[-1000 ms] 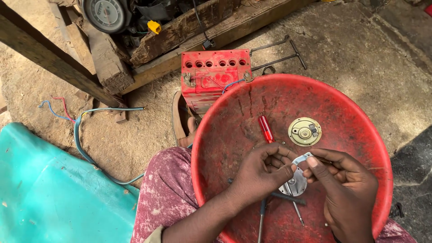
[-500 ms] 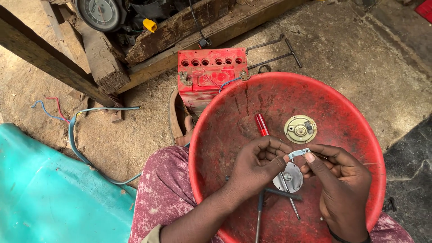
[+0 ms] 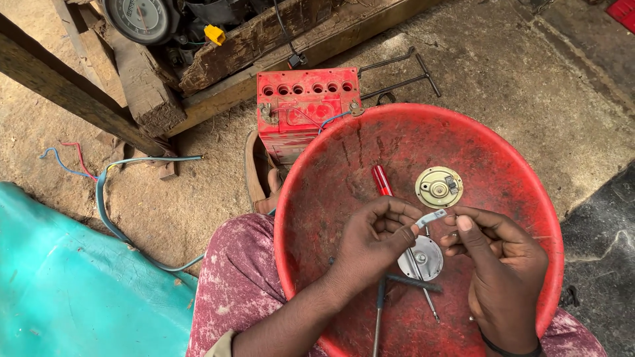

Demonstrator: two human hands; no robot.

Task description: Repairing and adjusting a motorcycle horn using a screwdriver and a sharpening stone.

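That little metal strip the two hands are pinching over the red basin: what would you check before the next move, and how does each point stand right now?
1. Small metal strip gripped at both ends by left hand and right hand: ok.
2. Strip held above the red basin, so a drop would likely land inside: ok.
3. Silver round plate lying flat under the hands: ok.
4. Brass-coloured disc apart from the hands: ok.
5. Red-handled screwdriver within reach: ok.
6. Strip straight and undamaged: cannot tell, too small.
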